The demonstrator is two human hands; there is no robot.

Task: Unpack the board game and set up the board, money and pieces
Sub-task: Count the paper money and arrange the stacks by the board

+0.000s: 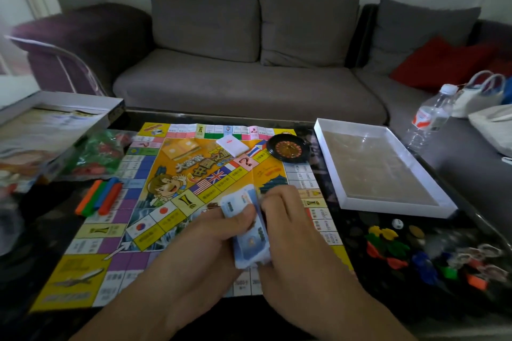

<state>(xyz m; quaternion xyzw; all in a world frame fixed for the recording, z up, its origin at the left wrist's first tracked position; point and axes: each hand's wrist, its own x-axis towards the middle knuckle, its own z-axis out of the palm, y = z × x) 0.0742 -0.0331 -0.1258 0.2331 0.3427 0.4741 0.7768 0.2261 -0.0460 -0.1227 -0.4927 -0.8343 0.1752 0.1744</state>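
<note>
While both hands clasp the play-money stack (250, 232) at board's (171, 202) 5 o'clock, left fingers (238, 219) and right fingers (279, 196) grasping its edges, notes look light, floppy, slippery; pinch the long sides.

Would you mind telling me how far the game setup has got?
Done: the board lies unfolded, with the roulette wheel and a card deck on it. In hand: both hands grip the money stack. Left: dealing money and placing the loose pieces.

One game board (171, 202), one roulette wheel (288, 148), one white die (397, 223), two box halves (382, 169) (55, 119), one water bottle (430, 116), one card deck (232, 144).
</note>
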